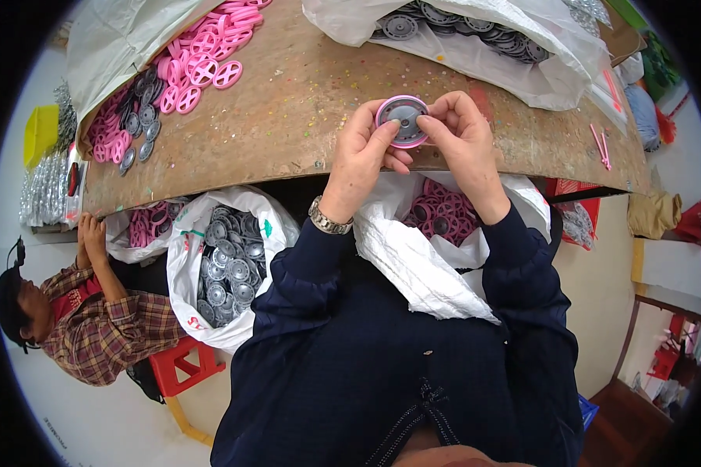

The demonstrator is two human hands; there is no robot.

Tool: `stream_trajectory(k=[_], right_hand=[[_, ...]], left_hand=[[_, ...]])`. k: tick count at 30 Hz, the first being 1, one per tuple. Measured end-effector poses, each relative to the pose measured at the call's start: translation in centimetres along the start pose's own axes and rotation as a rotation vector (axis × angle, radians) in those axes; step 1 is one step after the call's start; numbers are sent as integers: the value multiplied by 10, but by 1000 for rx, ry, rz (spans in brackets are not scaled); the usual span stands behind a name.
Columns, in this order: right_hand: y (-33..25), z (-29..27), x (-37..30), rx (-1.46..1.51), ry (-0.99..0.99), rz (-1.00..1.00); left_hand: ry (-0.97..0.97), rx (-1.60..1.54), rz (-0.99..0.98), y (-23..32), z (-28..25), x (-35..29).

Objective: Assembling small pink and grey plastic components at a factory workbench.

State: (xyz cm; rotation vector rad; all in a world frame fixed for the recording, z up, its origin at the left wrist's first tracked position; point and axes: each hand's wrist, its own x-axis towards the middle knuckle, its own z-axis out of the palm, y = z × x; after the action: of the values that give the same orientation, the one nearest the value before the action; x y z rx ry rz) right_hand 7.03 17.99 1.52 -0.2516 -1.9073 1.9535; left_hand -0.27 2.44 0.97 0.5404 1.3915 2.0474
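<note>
Between my two hands, over the near edge of the table, is a small toy wheel (402,121): a grey disc ringed by a pink rim. My left hand (364,148) pinches its left side, thumb on the grey face. From the other side my right hand (461,138) grips it, its thumb also pressing on the disc. Below them a white sack (413,265) lies open in front of me, with pink-rimmed wheels (442,210) inside. To its left stands another white sack (181,272) full of grey discs (230,261).
A wooden table (288,101) carries pink spoked rings (210,58) and loose grey discs (136,124) at the left. At the back, a white bag (553,78) holds more grey discs. Pink sticks (600,148) lie right. A person in plaid (109,331) sits left by a red stool (185,366).
</note>
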Motion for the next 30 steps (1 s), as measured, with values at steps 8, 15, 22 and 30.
stream_trajectory(k=[8,15,22,30], right_hand=[[-19,0,-8,23,-112,58],[-15,-2,-12,-102,-84,-12],[-14,0,-14,-277,-24,-89],[-6,-12,-9,-165,-37,-24]], left_hand=[[5,85,87,-1,0,-4],[-21,172,167,0,7,-9],[63,394,310,-7,12,-9],[-46,356,114,-2,17,-9]])
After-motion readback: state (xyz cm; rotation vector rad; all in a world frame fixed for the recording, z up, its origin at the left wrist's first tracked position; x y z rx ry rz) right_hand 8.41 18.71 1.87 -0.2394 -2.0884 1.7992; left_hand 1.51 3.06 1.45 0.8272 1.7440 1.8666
